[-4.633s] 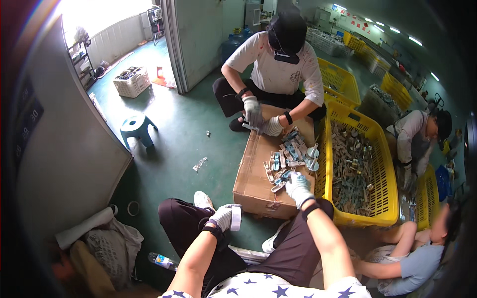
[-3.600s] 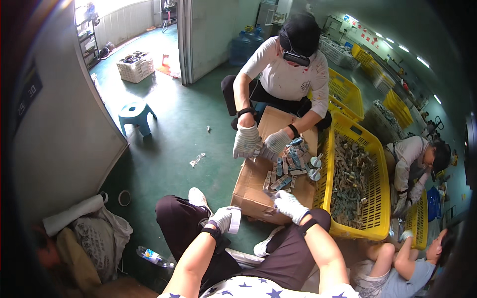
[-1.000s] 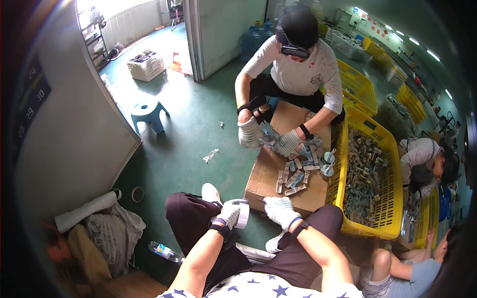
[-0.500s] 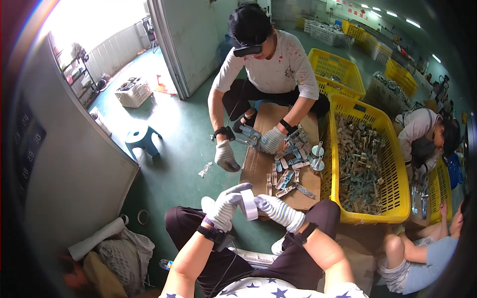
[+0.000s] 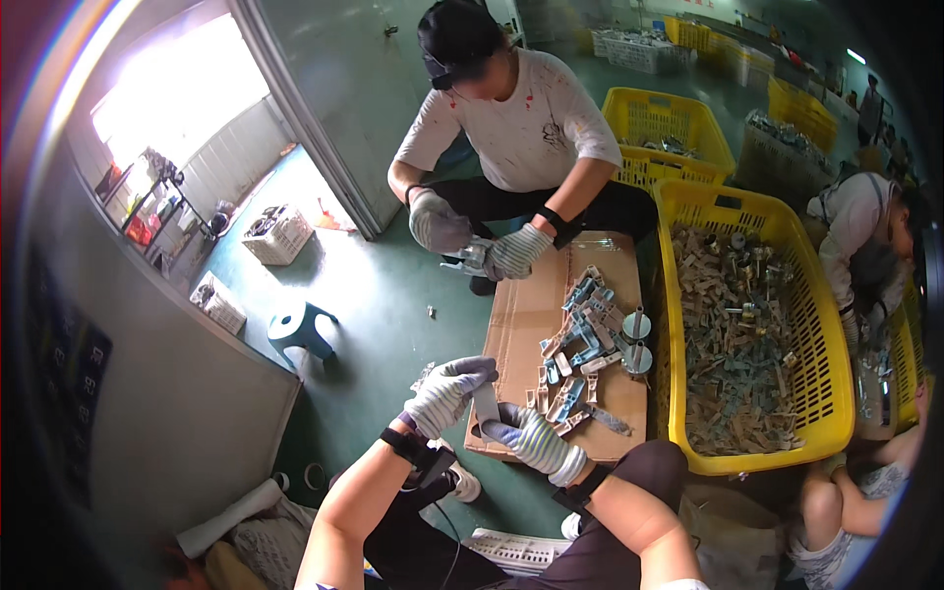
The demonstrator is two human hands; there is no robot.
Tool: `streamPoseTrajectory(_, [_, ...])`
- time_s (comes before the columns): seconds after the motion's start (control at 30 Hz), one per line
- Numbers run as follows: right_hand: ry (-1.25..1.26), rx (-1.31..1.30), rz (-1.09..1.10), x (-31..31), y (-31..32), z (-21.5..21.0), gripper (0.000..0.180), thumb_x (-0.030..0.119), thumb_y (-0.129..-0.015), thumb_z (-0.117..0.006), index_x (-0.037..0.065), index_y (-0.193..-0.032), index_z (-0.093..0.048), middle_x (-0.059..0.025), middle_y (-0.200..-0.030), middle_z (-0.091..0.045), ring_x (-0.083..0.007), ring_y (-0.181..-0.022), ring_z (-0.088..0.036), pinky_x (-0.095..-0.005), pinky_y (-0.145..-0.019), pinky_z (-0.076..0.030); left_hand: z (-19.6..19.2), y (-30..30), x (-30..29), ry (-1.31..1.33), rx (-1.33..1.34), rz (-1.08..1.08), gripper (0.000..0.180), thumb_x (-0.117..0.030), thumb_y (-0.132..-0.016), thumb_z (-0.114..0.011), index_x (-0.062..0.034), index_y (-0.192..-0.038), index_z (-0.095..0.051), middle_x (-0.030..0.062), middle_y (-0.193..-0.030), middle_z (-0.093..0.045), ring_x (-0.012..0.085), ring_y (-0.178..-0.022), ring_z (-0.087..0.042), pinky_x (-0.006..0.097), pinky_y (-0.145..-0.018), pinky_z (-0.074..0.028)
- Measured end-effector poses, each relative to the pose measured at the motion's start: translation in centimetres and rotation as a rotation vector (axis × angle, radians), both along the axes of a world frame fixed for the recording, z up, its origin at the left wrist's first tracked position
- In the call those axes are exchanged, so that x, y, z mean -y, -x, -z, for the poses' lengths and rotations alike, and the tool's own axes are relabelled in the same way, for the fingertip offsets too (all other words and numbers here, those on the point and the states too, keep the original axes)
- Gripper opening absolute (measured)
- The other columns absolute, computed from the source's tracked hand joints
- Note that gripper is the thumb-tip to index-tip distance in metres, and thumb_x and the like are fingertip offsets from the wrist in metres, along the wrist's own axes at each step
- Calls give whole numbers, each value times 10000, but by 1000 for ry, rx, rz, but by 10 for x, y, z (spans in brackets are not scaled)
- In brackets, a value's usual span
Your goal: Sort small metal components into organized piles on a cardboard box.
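Observation:
My left hand (image 5: pixel 448 396), in a striped work glove, is closed with its fingertips pinching the upper end of a pale strip from a roll of tape (image 5: pixel 486 402). Just to the right and a little lower, my right hand (image 5: pixel 533 439) is closed around the tape's lower part, mostly hiding it. Beyond them lies a flattened cardboard box (image 5: pixel 521 339) bearing a heap of blue, beige and grey plastic clips (image 5: pixel 592 326). Two round metal pieces with stems (image 5: pixel 637 359) stand beside the heap. Across from me, a squatting person's gloved hands (image 5: pixel 482 251) hold greyish clip-like parts.
A large yellow crate (image 5: pixel 841 418) full of small parts stands right of the cardboard, another yellow crate (image 5: pixel 723 128) behind it. At left are a teal stool (image 5: pixel 303 331) and a grey panel (image 5: pixel 187 393). Another tape roll (image 5: pixel 314 476) lies on the floor. Other people work at right.
My hands have turned the tape, so its ring shape shows less, and the right hand covers more of it. The person opposite has brought both hands together at the parts. My view has shifted.

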State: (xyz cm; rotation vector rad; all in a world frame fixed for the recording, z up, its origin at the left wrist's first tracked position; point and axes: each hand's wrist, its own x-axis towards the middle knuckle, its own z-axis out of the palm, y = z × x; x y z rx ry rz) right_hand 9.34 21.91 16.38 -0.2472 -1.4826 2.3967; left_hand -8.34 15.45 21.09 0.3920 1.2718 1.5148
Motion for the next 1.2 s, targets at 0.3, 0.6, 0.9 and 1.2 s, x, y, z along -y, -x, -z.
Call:
streamPoseTrajectory(0.3, [-126, 47, 19, -33, -1, 27, 338, 108, -916, -602, -38, -1214, -541, -51, -1039, -637, -101, -941, -577, -253, -849, -472, 9, 4, -50, 35, -48, 248, 780, -46, -845, -675, -121, -1480, -228, 121, -1011, -663, 185, -966, -637, 281, -841, -507])
streamPoseTrajectory(0.6, [-69, 72, 162, -30, 10, 25, 380, 203, -857, -672, -38, -1138, -585, -98, -926, -677, -156, -879, -621, -285, -825, -481, 28, 37, -106, 159, -386, 76, 828, 0, -778, -726, 18, -1442, -232, 155, -958, -656, 211, -862, -666, 278, -804, -543])
streamPoseTrajectory(0.9, [968, 37, -313, 9, -20, 22, 263, 153, -913, -601, 48, -1146, -541, -41, -1004, -613, -188, -942, -605, -291, -821, -489, 47, 97, -221, 198, -133, -45, 938, -57, -760, -747, -38, -1472, -137, 155, -1143, -597, 273, -980, -629, 386, -924, -474])
streamPoseTrajectory(1.2, [-263, 118, -137, -14, -12, 8, 327, 279, -862, -654, 41, -1079, -599, -148, -933, -671, -291, -878, -646, -360, -786, -500, 30, 122, -211, 304, -225, 38, 1138, -244, -731, -801, -50, -1489, 26, 126, -1290, -524, 287, -1155, -532, 508, -1035, -312])
